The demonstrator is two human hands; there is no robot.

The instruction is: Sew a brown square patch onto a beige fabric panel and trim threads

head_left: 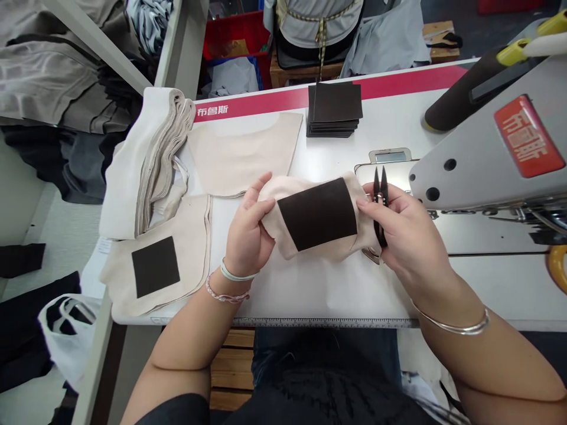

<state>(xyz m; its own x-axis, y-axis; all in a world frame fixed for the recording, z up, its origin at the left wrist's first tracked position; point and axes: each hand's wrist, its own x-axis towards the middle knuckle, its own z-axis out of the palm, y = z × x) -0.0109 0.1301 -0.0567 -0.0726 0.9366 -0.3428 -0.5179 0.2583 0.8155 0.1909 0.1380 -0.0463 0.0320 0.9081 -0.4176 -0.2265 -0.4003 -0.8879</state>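
Between my hands, above the table, hangs a cream fabric piece [290, 243] with a black rectangular patch [319, 213] on it. My left hand [252, 230] pinches its left edge between thumb and fingers. On the other side my right hand [403, 224] grips the right edge and also holds black thread snips [380, 195], blades pointing up. Left of my left hand lies a small stack of cream pieces [195, 236], the top one bearing a black square [156, 267]. Another cream piece [248, 150] lies flat behind my hands.
A sewing machine [478, 153] stands at the right. Black patches [335, 106] are stacked near the table's far edge. Folded cream fabric [137, 171] is piled at the left, beside a metal frame [181, 53]. A person in a grey top [321, 26] sits across the table [287, 301].
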